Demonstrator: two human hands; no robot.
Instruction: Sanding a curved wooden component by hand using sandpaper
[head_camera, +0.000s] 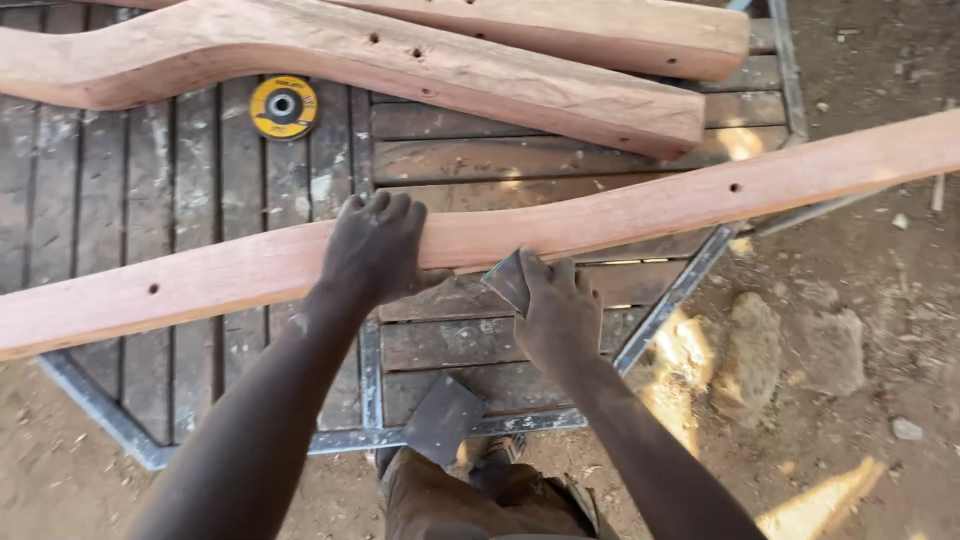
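Note:
A long curved reddish wooden piece (640, 210) with small drilled holes lies slantwise across a slatted metal-framed table (460, 340). My left hand (375, 248) presses flat on top of this piece near its middle. My right hand (555, 305) grips a folded sheet of sandpaper (505, 280) against the piece's near edge, just right of the left hand.
Two more curved wooden pieces (420, 60) lie across the far side of the table. A yellow flap disc (283, 105) rests on the slats at the left. A dark square sheet (443, 418) lies at the table's near edge. Dirt ground with stones (800, 350) surrounds the table.

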